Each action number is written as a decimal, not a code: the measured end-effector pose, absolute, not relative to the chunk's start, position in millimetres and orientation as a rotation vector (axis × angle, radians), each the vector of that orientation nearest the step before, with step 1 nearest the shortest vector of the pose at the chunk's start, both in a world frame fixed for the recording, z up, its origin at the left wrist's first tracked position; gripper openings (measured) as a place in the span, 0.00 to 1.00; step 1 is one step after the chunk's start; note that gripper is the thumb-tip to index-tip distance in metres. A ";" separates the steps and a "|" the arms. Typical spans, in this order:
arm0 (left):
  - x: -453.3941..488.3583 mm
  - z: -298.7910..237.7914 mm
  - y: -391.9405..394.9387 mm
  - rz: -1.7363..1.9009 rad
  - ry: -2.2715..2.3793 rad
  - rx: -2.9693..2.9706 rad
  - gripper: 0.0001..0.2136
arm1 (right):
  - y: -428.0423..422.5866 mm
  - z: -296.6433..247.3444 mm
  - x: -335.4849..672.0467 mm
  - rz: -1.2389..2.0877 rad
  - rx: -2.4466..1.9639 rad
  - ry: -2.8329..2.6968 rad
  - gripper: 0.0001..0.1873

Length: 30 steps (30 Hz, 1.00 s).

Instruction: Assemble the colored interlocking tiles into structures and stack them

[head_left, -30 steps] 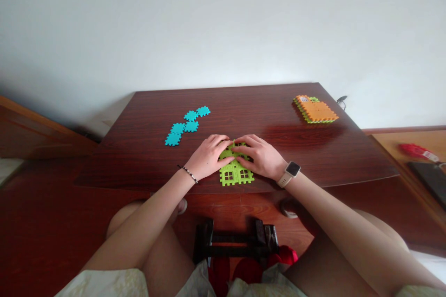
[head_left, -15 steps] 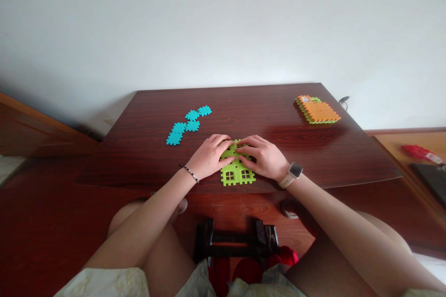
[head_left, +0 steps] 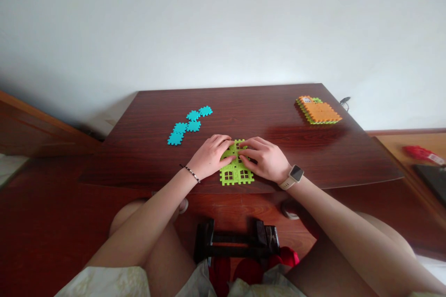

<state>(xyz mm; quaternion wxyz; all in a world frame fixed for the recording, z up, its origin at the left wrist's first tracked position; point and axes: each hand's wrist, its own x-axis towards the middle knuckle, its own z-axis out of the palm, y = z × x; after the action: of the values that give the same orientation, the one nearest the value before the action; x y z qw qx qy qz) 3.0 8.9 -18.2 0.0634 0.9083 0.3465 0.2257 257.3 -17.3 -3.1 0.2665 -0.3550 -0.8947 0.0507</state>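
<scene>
A flat panel of lime-green interlocking tiles (head_left: 236, 172) with window cut-outs lies near the front edge of the dark wooden table (head_left: 244, 116). My left hand (head_left: 209, 156) presses on its left side, fingers curled onto the tiles. From the right, my right hand (head_left: 265, 158), with a watch on the wrist, pinches the upper tiles. The fingertips of both hands meet over the top of the panel and hide part of it.
A chain of several teal tiles (head_left: 188, 125) lies flat at the left middle of the table. A stack of orange and green tiles (head_left: 317, 110) sits at the back right corner. A dark stool (head_left: 237, 241) stands under the table between my knees.
Both hands keep working the top of the green panel; the fingers shifted only slightly. The view moved a little to the left.
</scene>
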 end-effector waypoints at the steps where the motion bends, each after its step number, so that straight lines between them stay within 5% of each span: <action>1: 3.0 -18.2 8.8 0.680 1.049 2.747 0.17 | -17.7 -3.1 257.8 0.115 -0.974 -2.406 0.14; 30: 9.4 -18.2 2.7 0.758 1.083 2.777 0.14 | -34.8 -12.1 272.1 0.166 -1.016 -2.425 0.22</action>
<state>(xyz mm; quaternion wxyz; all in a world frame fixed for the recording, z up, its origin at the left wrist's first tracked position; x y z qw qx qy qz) 9.4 2.7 -18.2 0.0331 0.9025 0.3519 0.2463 272.1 -34.8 -12.1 0.2510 -0.3733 -0.8910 0.0610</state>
